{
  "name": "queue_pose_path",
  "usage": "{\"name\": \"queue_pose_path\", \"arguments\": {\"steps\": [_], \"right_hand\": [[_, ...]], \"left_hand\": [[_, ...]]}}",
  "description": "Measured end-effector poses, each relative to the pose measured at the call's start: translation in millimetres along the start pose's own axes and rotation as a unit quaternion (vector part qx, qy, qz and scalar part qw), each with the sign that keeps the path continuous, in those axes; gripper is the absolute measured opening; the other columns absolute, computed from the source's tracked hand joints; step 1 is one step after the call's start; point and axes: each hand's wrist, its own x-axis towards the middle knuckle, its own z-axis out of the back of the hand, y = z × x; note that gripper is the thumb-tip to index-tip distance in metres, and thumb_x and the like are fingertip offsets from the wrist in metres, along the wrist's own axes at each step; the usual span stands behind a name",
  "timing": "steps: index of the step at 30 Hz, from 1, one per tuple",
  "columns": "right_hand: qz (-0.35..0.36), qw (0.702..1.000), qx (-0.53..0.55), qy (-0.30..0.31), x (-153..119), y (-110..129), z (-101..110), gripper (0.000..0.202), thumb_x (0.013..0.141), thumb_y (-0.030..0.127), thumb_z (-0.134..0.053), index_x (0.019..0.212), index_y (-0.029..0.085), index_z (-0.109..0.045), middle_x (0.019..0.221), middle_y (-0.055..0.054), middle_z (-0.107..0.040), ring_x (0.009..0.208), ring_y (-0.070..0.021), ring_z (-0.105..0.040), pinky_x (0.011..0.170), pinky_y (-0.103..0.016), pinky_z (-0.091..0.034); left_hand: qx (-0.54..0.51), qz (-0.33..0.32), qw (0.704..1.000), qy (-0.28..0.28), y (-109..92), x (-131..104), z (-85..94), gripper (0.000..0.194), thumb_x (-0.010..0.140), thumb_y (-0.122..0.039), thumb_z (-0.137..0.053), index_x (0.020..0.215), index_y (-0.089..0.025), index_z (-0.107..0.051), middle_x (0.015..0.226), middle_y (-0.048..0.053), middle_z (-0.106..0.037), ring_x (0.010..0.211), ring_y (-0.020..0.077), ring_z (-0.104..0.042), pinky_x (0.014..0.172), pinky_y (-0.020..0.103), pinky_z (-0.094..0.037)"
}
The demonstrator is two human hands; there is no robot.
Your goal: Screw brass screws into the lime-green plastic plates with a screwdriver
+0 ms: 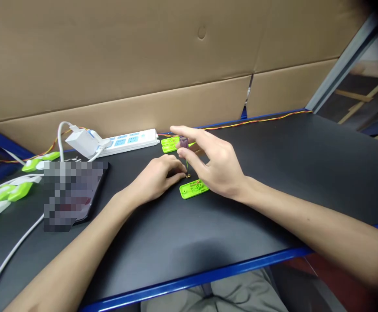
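Note:
My right hand (221, 164) is closed around the dark handle of a small screwdriver (184, 142), thumb and index finger gripping its sides. The thin shaft points down, its tip at a tiny brass-coloured part (188, 175) just above or on the table. Resting low on the table, my left hand (159, 177) pinches at that small part with its fingertips; its exact shape is too small to make out. Just in front of the tip lies an open green plastic casing half (193, 189), inner side up, partly covered by my right hand.
Behind my hands sit more green casing pieces (169, 145). A white power strip (133, 141) with a charger (84, 142) stands along the cardboard wall (143, 104). At left lie a dark, partly blurred tablet-like device (93, 199), white cables and green-and-white pieces (10, 190). The black table (293, 173) has a blue edge.

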Motion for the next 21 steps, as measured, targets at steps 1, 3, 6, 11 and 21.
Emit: {"name": "queue_pose_path", "arguments": {"steps": [1,3,6,11,21], "right_hand": [[0.002,1.000,0.002,-0.001,0.0,-0.2,0.0,0.033,0.096,0.016,-0.046,0.128,0.020,-0.054,0.115,-0.003,-0.069,0.100,-0.0111,-0.066,0.093,-0.025,-0.055],[0.004,1.000,0.008,-0.003,-0.1,-0.7,-0.2,0.034,0.095,0.016,-0.047,0.128,0.018,-0.054,0.117,-0.003,-0.069,0.101,-0.0109,-0.067,0.094,-0.024,-0.055],[0.001,1.000,0.015,-0.004,-0.4,-1.1,-0.7,0.034,0.095,0.016,-0.047,0.129,0.015,-0.054,0.121,-0.005,-0.068,0.105,-0.0115,-0.067,0.097,-0.024,-0.054],[-0.007,0.999,0.032,-0.002,-0.3,-0.8,-1.3,0.035,0.095,0.015,-0.045,0.129,0.016,-0.053,0.127,-0.005,-0.066,0.111,-0.0133,-0.066,0.102,-0.028,-0.053],[-0.040,0.997,0.062,0.011,-0.6,-0.2,-1.8,0.037,0.093,0.012,-0.045,0.129,0.017,-0.051,0.120,-0.005,-0.069,0.105,-0.0138,-0.070,0.098,-0.028,-0.056]], "left_hand": [[0.001,-0.001,1.000,-0.003,0.6,0.2,-1.2,0.015,0.091,-0.025,-0.054,0.094,-0.017,-0.066,0.098,0.003,-0.071,0.089,0.0192,-0.066,0.080,0.029,-0.049],[0.004,-0.005,1.000,-0.010,1.5,0.5,-3.2,0.015,0.091,-0.024,-0.054,0.095,-0.017,-0.066,0.099,0.004,-0.071,0.089,0.0190,-0.065,0.080,0.029,-0.049],[0.005,-0.008,1.000,-0.015,2.3,0.6,-4.9,0.016,0.091,-0.023,-0.054,0.098,-0.017,-0.067,0.104,0.004,-0.071,0.093,0.0195,-0.065,0.081,0.029,-0.049],[0.015,-0.009,1.000,-0.020,1.8,0.0,-5.6,0.018,0.091,-0.023,-0.054,0.100,-0.016,-0.068,0.103,0.005,-0.071,0.098,0.0207,-0.065,0.084,0.030,-0.049],[0.018,-0.017,0.999,-0.032,1.0,0.7,-7.1,0.018,0.091,-0.024,-0.054,0.097,-0.015,-0.069,0.107,0.006,-0.071,0.096,0.0205,-0.066,0.083,0.029,-0.049]]}}
